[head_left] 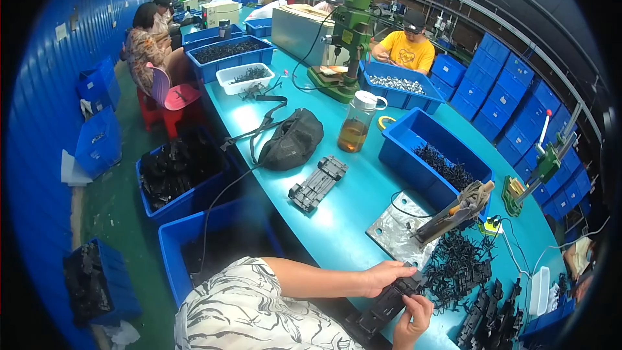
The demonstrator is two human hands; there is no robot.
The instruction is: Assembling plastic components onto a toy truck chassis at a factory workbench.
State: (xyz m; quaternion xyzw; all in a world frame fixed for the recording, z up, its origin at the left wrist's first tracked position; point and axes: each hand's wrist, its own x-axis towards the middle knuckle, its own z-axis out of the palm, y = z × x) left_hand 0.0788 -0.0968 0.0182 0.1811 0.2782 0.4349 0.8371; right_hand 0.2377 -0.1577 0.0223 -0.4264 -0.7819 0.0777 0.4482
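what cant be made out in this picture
Head view: areas of the held black part, behind the left hand and right hand.
Head view: lower pieces of the black heap, under upper ones.
Head view: shape of the silvery pieces, too small.
Head view: co-worker at far right, cut off by the edge.

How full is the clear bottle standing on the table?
Partly full: in the bottle, amber liquid sits in the lower part, with clear wall above it.

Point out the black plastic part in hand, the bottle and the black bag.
Black plastic part (pixel 385 305): head view, its exposed face.
Bottle (pixel 357 123): head view, middle of its clear body.
Black bag (pixel 293 140): head view, middle of its pouch.
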